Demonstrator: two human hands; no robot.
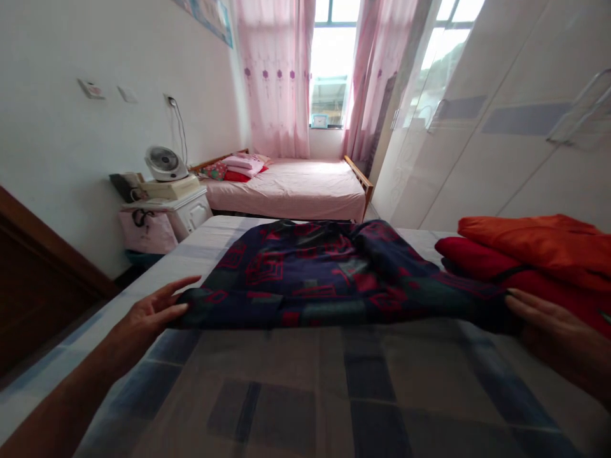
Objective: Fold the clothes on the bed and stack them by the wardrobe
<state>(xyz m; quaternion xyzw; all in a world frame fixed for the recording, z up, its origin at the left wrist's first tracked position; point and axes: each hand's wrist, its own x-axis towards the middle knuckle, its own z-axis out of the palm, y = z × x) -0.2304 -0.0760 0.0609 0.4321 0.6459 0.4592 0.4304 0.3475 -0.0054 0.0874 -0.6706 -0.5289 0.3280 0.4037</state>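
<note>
Left hand (140, 318), right hand (556, 321) gripping 2 ends, dark garment (305, 273) between.

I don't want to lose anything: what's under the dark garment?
The garment lies over the sheet, which shows past its near edge; anything else beneath is covered and can't be seen.

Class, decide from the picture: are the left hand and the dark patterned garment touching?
Touching. The head view shows the left hand gripping the garment between thumb and fingers.

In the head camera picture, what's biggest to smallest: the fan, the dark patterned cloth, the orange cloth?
1. Dark patterned cloth
2. Orange cloth, cut off at the edge
3. Fan

The fan is farther away, so it looks smaller.
</note>
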